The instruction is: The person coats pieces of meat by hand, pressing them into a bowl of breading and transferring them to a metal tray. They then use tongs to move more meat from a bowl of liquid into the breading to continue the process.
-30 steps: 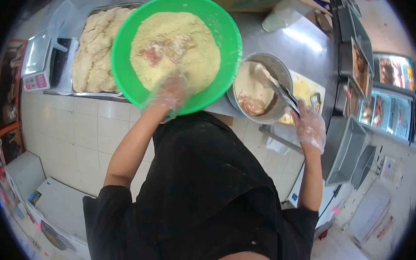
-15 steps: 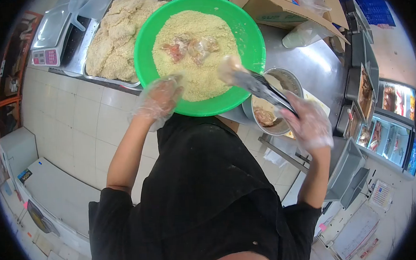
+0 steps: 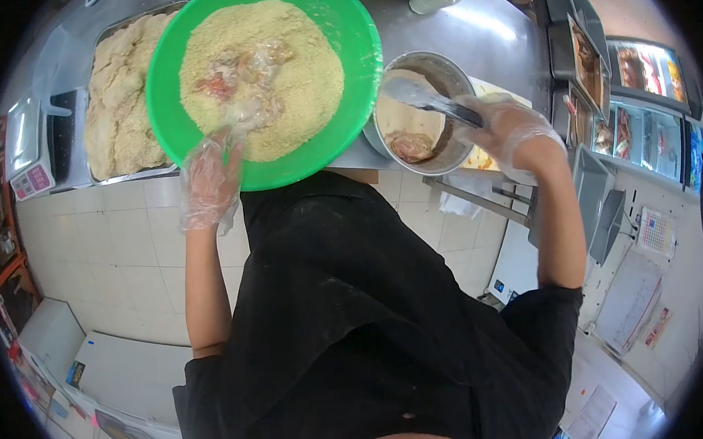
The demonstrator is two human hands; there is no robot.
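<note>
Green bowl (image 3: pixel 360 54) of breadcrumbs (image 3: pixel 306 80) sits on the steel worktop (image 3: pixel 501 48). Left hand (image 3: pixel 209 182), in a clear plastic glove, rests at the bowl's near rim, fingers loosely spread, grasping nothing; wet meat pieces (image 3: pixel 239 71) lie in the crumbs just beyond it. Right hand (image 3: pixel 509 134), gloved, is clenched around tongs (image 3: pixel 433 102) reaching into the metal bowl (image 3: pixel 447 70) right of the green bowl. A tray of breaded pieces (image 3: pixel 119 96) lies left of it.

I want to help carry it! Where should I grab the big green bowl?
Probably grip the green bowl by its bare rim with both hands, from the near edge overhanging the counter. The crumbs sit in the middle, and the left hand already rests at that edge.
</note>
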